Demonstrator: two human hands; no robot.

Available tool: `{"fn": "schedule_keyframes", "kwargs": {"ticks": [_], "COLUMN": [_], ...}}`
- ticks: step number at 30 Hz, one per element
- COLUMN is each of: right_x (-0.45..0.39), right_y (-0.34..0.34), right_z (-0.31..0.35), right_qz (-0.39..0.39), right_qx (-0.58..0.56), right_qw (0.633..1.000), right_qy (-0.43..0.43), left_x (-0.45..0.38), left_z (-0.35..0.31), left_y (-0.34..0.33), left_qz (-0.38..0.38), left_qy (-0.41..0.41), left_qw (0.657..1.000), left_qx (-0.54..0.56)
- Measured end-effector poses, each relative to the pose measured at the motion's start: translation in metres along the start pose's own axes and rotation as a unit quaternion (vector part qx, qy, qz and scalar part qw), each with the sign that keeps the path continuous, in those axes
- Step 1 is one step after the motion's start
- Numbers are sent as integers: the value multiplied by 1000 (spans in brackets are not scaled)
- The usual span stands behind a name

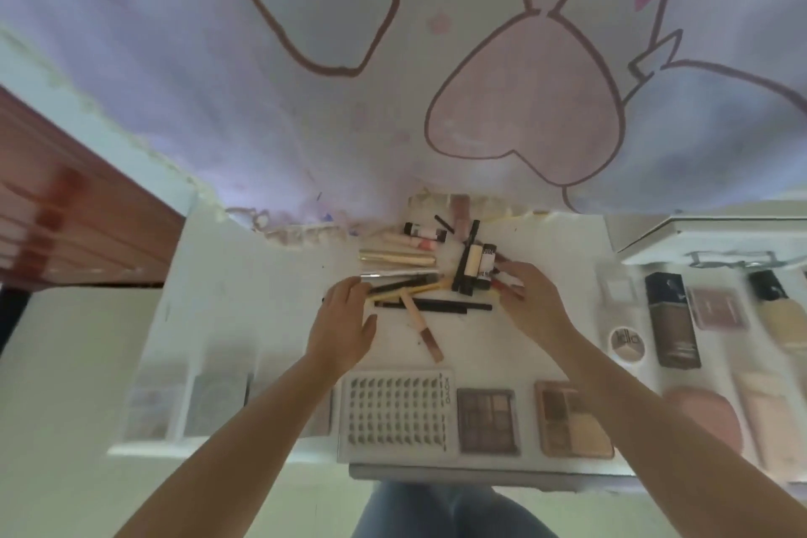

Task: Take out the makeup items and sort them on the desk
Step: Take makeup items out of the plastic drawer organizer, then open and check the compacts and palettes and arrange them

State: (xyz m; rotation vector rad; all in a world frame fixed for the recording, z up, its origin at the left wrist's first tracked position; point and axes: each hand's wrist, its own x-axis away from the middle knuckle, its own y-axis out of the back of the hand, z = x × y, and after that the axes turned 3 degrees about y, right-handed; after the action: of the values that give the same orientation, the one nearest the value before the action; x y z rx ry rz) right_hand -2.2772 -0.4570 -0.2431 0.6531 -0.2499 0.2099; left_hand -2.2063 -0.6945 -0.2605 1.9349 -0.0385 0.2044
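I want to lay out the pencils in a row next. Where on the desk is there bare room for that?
Bare desk lies left of the left hand, up to the left edge. A smaller patch sits between the pink tube and the right hand. The middle pile and the right side are crowded.

A home bedroom: white desk (244,275) below a heart-painted wall (218,100).

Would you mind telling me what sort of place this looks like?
Probably a bedroom or dorm vanity corner: a white desk spread with makeup, such as eyeshadow palettes and foundation bottles, beneath a pastel fabric hanging printed with hearts and bows.
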Motion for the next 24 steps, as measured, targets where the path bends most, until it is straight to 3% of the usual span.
{"fn": "schedule_keyframes", "kwargs": {"ticks": [4,11,16,20,24], "right_x": [26,66,88,103,122], "right_y": [-10,-49,-106,-151,-202], "right_z": [-14,-5,22,56,74], "right_qz": [63,117,139,95,84], "right_qx": [126,235,240,220,184], "right_qw": [985,932,918,909,927], "right_qy": [99,248,284,340,317], "left_x": [39,85,121,138,144], "left_z": [13,50,108,164,212], "left_y": [-8,5,16,31,43], "left_qz": [41,50,114,161,185], "left_qy": [6,-41,-18,-22,-52], "left_qw": [999,992,981,972,962], "left_qx": [-33,-112,-158,-172,-195]}}
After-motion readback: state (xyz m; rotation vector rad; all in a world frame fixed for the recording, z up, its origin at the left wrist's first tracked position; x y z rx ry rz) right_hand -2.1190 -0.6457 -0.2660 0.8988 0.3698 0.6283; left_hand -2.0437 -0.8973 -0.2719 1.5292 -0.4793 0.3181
